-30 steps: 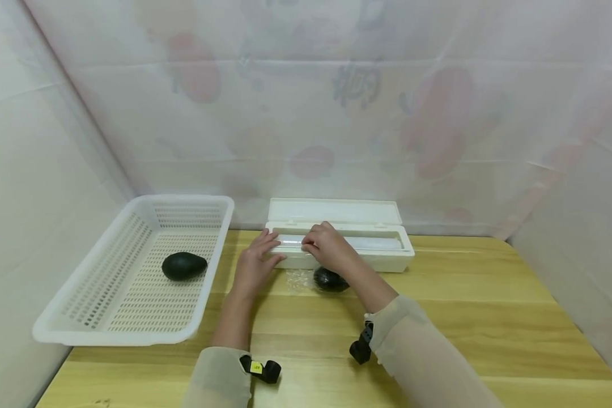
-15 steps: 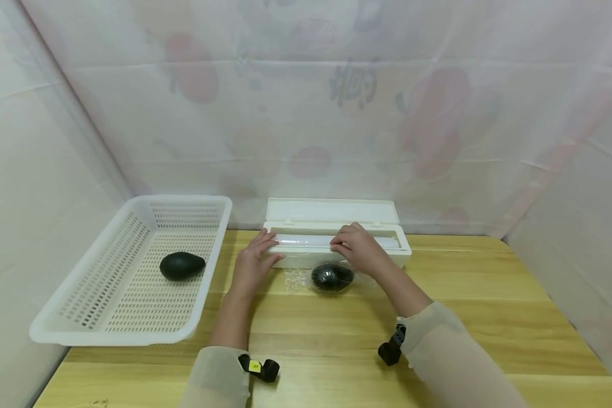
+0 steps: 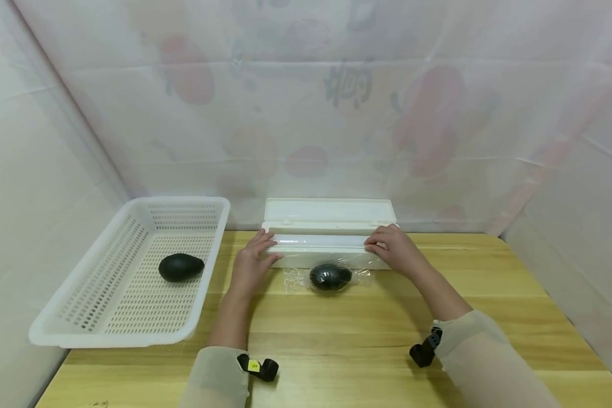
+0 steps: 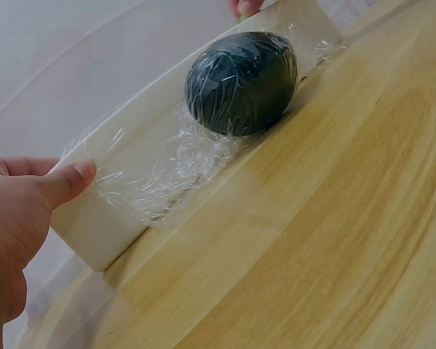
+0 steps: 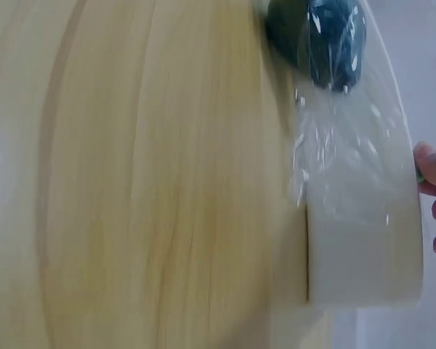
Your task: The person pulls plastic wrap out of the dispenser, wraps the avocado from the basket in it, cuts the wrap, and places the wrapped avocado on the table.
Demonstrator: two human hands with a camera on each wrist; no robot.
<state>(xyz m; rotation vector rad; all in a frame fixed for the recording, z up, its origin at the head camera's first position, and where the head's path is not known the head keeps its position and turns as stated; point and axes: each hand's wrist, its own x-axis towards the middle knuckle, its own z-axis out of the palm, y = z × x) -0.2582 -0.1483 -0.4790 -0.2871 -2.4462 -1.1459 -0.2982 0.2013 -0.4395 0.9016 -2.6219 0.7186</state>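
Observation:
A white cling film box (image 3: 306,260) with its lid raised stands at the back of the table, a white roll (image 3: 316,241) inside. My left hand (image 3: 249,267) grips its left end, thumb on the front wall and fingers over the top. Near the right end, my right hand (image 3: 396,249) pinches a small slide cutter on the front edge; only a bit of green (image 5: 419,176) shows between the fingers. Clear cling film (image 4: 178,171) hangs down the front wall. A dark green avocado (image 3: 330,277) lies under film against the front of the box.
On the left stands a white slotted plastic basket (image 3: 213,272) with another dark avocado (image 3: 181,267) in it. A printed cloth wall (image 3: 306,113) rises right behind the box. The wooden table (image 3: 331,345) extends in front and to the right.
My right hand has slid rightward along the front edge of the box, from near the middle to near the right end. The wrapped avocado is now uncovered in view. My left hand stays put.

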